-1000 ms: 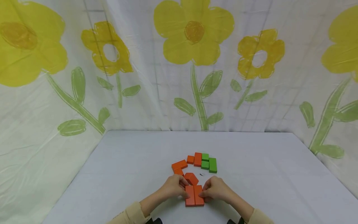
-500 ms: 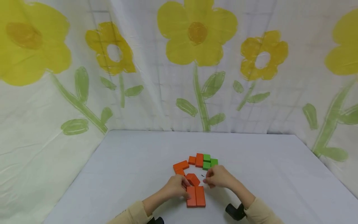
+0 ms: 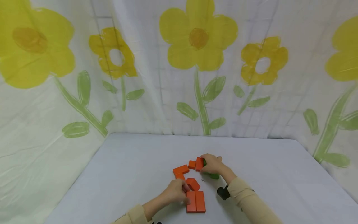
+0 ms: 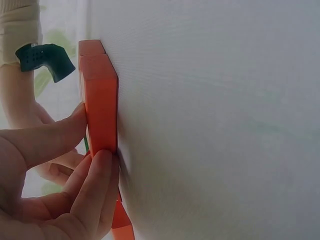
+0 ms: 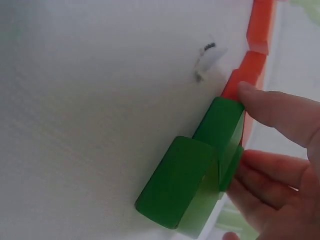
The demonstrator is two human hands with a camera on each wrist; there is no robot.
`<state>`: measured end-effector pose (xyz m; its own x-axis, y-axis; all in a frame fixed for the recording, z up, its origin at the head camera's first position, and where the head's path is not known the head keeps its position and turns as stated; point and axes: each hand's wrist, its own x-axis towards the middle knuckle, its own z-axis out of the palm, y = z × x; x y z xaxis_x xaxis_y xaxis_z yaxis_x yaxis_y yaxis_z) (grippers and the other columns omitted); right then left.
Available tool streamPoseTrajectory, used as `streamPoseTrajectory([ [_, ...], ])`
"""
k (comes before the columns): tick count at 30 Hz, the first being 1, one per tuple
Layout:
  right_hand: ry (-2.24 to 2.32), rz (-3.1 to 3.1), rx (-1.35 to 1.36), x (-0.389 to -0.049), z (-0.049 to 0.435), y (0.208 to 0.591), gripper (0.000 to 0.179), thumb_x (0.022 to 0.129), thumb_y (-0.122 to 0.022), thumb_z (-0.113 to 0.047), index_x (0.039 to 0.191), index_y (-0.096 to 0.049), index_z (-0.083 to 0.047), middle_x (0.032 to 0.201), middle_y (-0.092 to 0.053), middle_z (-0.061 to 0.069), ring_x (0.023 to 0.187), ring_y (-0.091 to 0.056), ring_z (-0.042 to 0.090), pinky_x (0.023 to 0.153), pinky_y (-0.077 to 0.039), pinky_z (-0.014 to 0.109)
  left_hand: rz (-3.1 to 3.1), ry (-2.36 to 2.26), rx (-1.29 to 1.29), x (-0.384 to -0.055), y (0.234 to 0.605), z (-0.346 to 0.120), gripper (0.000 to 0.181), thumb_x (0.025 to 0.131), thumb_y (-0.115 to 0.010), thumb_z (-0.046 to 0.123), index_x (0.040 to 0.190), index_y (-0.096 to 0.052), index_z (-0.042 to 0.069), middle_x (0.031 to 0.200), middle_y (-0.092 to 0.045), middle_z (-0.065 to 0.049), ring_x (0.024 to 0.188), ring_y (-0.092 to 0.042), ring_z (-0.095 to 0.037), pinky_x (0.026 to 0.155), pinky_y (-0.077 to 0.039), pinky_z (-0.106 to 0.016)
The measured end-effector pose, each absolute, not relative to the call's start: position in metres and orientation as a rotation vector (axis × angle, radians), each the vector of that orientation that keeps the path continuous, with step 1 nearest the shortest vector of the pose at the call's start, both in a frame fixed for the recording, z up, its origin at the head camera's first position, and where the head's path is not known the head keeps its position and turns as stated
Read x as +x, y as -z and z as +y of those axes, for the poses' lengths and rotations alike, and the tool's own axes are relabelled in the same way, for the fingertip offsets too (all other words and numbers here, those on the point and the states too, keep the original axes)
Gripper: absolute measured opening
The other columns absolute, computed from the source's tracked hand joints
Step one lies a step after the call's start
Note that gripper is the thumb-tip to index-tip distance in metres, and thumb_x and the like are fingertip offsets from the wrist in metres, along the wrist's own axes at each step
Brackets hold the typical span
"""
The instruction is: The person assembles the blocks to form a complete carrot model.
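Observation:
My left hand (image 3: 174, 191) grips the left one of two red rectangular blocks (image 3: 191, 205) lying side by side at the front, thumb on its top and fingers at its far end. Past them sits a red angled block (image 3: 193, 184). Farther back, my right hand (image 3: 213, 165) reaches over the green blocks (image 3: 214, 176) and holds an upright-lying red block (image 3: 199, 165) by its two ends. In the right wrist view, the thumb touches the near end of that red block (image 5: 234, 82), beside the green block (image 5: 220, 122); the fingers are partly hidden behind the green pieces.
Orange blocks (image 3: 181, 169) curve along the left, with a small orange block (image 3: 192, 164) at the back. A small dark speck (image 3: 203, 180) lies inside the arc. A flowered curtain (image 3: 151, 93) hangs behind the white table (image 3: 134, 161).
My right hand has left the front right red block and moved away from me to the back red block and green blocks. My left hand stays at the front left block.

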<state>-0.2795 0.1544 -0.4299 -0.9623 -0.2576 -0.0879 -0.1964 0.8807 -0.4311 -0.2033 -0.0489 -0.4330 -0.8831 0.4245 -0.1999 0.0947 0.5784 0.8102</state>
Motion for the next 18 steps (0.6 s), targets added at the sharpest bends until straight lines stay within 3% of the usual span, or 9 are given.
streamPoseTrajectory([
  [5,0.695,2.955,-0.38,-0.282,0.16,0.432,0.06,0.07,-0.085,-0.018,0.121,-0.062,0.004,0.12,-0.063,0.018,0.111,-0.056,0.037,0.09,-0.031,0.06,2.46,-1.2,0.436,-0.203,0.433,-0.047,0.022,0.068,-0.084,-0.003,0.082,-0.067,0.0,0.073,-0.058,-0.003,0.066,-0.051,-0.016,0.059,-0.045,-0.027],
  [8,0.828,2.961,-0.396,-0.282,0.163,0.433,0.059,0.067,-0.086,-0.014,0.118,-0.063,0.006,0.115,-0.065,0.017,0.108,-0.058,0.035,0.094,-0.038,0.054,2.45,-1.202,0.432,-0.204,0.434,-0.047,0.023,0.068,-0.084,-0.003,0.083,-0.067,0.0,0.073,-0.058,-0.003,0.066,-0.051,-0.016,0.059,-0.045,-0.027],
  [12,1.068,2.933,-0.384,-0.277,0.168,0.428,0.057,0.07,-0.084,-0.008,0.119,-0.06,0.009,0.113,-0.064,0.018,0.105,-0.061,0.034,0.09,-0.049,0.044,2.431,-1.21,0.421,-0.205,0.434,-0.048,0.023,0.069,-0.083,-0.003,0.084,-0.067,0.0,0.075,-0.058,-0.003,0.068,-0.051,-0.017,0.061,-0.046,-0.028],
  [18,1.136,2.868,-0.511,-0.253,0.182,0.414,0.055,0.07,-0.085,-0.007,0.117,-0.06,0.009,0.114,-0.063,0.018,0.105,-0.061,0.036,0.09,-0.05,0.044,2.446,-1.194,0.433,-0.206,0.433,-0.05,0.023,0.068,-0.084,-0.002,0.084,-0.067,0.001,0.075,-0.058,-0.002,0.068,-0.051,-0.017,0.061,-0.046,-0.028],
])
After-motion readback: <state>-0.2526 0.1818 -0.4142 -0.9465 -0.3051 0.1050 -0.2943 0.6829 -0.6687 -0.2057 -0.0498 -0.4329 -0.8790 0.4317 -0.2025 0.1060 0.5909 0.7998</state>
